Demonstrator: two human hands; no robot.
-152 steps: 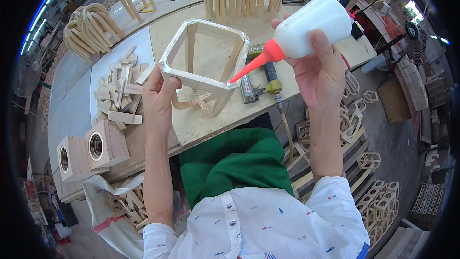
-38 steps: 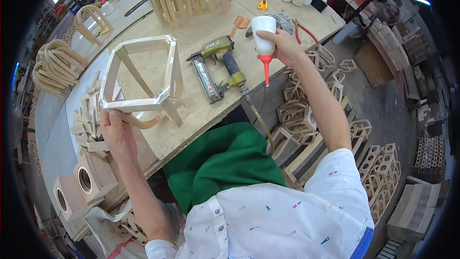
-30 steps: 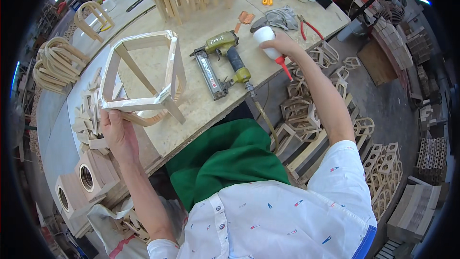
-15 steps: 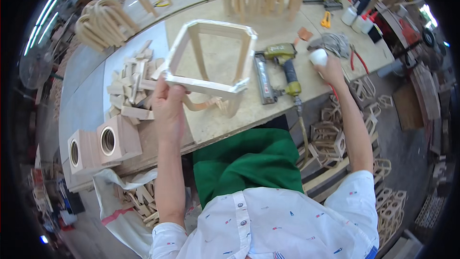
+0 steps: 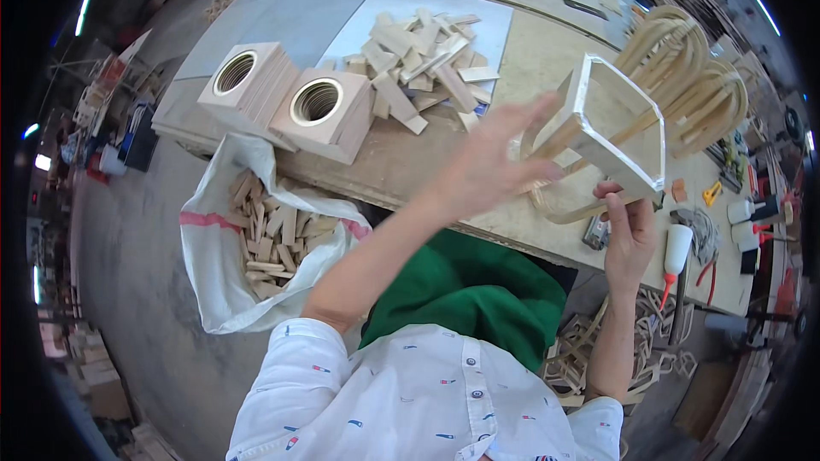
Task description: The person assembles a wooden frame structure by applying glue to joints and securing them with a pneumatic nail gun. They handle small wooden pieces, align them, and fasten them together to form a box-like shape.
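Observation:
A wooden frame [image 5: 617,166] with a white glue-like coating along its upper edges is held over the right part of the table. My right hand [image 5: 630,235] pinches its near lower corner between thumb and fingers. Beside the frame's left side is my left hand [image 5: 491,162], blurred, its fingers stretched apart and gripping nothing. Whether those fingers brush the wood I cannot tell. To the right of my right hand lies a white squeeze bottle [image 5: 677,249] with a red tip pointing toward me. Part of a nail gun [image 5: 595,234] shows behind my right hand.
Loose wooden pieces [image 5: 423,60] lie heaped on the table, left of the frame. Two wooden blocks with round holes [image 5: 329,124] stand at the near left edge, above a white sack [image 5: 209,266] of offcuts. Bent wooden hoops [image 5: 675,51] and pliers [image 5: 707,277] are at the right.
My view has swung left. My right hand has let go of the white bottle and now holds the frame. My left hand has released the frame and spread its fingers.

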